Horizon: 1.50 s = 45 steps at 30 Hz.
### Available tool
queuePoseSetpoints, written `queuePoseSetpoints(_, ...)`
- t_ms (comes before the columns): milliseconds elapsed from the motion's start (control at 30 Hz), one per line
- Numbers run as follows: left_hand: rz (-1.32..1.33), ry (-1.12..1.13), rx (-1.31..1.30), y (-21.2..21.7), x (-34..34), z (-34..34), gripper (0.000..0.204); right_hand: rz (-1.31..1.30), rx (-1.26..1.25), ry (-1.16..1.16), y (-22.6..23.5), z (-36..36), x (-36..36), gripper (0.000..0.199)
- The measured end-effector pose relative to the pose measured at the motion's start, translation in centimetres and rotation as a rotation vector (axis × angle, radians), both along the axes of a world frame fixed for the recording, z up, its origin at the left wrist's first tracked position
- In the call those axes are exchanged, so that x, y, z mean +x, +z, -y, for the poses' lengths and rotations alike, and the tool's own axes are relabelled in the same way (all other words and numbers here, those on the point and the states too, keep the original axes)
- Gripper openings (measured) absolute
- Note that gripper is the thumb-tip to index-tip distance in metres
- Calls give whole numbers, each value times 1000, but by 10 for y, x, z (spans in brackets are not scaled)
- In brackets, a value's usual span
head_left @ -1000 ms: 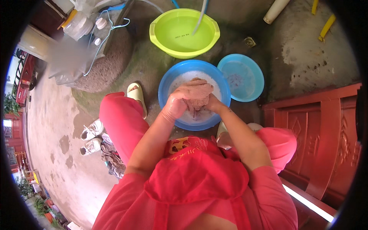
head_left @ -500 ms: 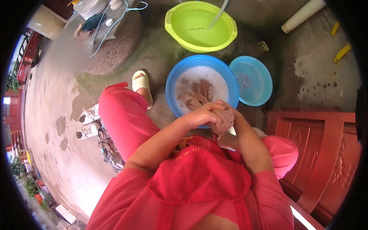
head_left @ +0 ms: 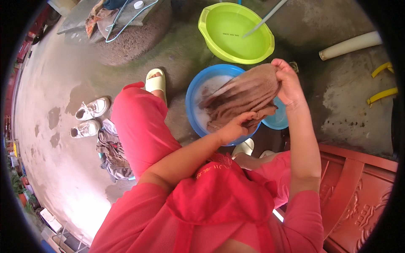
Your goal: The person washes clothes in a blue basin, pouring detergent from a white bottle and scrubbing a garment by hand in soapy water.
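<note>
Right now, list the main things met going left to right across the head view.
White shoes, slipper on the left foot, brown cloth, right hand, white pipe.

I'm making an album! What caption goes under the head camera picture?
Right hand gripping a brown cloth over a blue basin of suds, left hand by the cloth's lower edge.

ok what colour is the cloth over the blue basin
The cloth is brown, seen best in the head view.
</note>
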<state>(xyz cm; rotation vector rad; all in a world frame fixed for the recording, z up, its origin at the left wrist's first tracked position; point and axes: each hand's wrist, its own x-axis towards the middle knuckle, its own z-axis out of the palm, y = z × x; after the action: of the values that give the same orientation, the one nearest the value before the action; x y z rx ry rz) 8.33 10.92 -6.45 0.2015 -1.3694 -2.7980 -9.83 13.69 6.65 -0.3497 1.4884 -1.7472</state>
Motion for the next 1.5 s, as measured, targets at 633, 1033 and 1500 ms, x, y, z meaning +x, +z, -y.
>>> queuePoseSetpoints(633, 439, 178, -327, -110, -9, 31, 45, -11, -47, 3, 19, 12, 57, 38)
queuePoseSetpoints(1033, 143, 11, 956, -69, 1, 62, 51, -772, 170, 312, -86, 14, 181, 23)
queuePoseSetpoints(1500, 492, 266, 849, -74, -7, 47, 23, -801, 645, -106, -190, 6, 133, 22)
